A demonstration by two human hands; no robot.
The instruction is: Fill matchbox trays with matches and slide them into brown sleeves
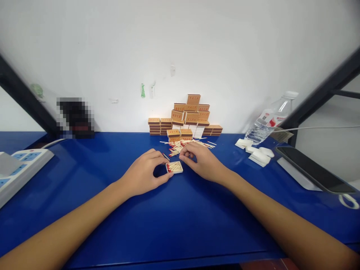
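A single head-worn camera looks forward and down from the near edge of the blue table, facing the white wall on the far side. It sits close above the left hand and right hand, which meet mid-frame.

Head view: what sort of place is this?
Probably a manual workbench for matchboxes: a blue table against a white wall, stacked matchboxes, loose matches, and a filled tray in the left hand.

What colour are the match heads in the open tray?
Red match heads in the tray, clearest in the head view.
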